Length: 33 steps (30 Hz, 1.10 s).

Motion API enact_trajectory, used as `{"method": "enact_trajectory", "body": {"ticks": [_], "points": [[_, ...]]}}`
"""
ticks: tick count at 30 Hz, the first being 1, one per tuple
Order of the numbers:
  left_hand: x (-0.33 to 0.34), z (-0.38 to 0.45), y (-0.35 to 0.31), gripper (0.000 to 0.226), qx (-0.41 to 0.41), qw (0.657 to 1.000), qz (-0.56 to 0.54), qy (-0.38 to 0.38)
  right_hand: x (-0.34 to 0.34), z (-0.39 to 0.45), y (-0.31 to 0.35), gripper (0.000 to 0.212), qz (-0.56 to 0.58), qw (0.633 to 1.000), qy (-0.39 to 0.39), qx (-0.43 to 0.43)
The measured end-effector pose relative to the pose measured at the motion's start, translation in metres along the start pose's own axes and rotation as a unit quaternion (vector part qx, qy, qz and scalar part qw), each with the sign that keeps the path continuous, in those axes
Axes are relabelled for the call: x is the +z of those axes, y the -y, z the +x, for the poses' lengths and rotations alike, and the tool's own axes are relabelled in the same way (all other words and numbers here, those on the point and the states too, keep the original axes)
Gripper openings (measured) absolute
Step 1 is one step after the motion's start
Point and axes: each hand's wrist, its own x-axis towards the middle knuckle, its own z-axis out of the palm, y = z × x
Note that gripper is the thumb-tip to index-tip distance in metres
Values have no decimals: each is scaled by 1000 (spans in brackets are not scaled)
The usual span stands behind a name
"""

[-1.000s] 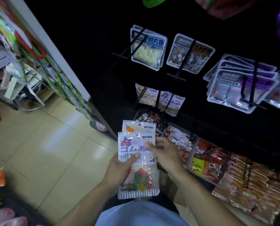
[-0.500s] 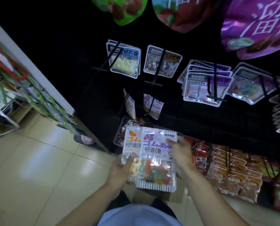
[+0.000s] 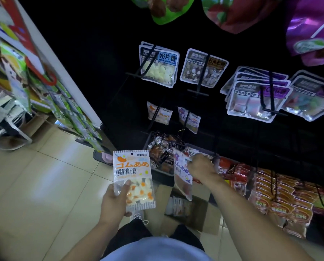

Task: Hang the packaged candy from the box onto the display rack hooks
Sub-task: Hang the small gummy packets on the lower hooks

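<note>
The left hand (image 3: pixel 116 199) is pinching an egg candy pack (image 3: pixel 132 178) by its lower edge; the right hand (image 3: pixel 201 166) is gripping a purple pack (image 3: pixel 181 176) near its top, both well below the hooks (image 3: pixel 188 119).

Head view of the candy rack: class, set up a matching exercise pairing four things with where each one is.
Things:
1. Orange-lettered fried-egg gummy packet
2. Purple-lettered gummy packet
3. Blue-labelled milk tablet pouch
4. Brown cardboard box

Places:
A. on the floor
B. held by the right hand
C. hanging on an upper hook
D. held by the left hand

Pairs: 1-D, 2-B, 3-C, 4-A
</note>
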Motion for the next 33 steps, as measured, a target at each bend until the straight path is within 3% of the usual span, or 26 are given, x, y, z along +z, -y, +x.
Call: {"method": "enact_trajectory", "body": {"ticks": [6,11,25,33], "points": [[-4,-3,-8,23,1,999,-36,-5,-9,41,7,24,-48,998,-36,-21],[-13,-1,-6,18,-2,998,-61,0,-19,58,11,30,-61,997,-15,-48],[-31,2,-3,19,-9,997,-75,-15,-11,76,18,43,-3,998,-45,-46],[-24,0,-4,20,-13,998,-67,-8,-3,83,7,35,-2,997,-50,-59]]}}
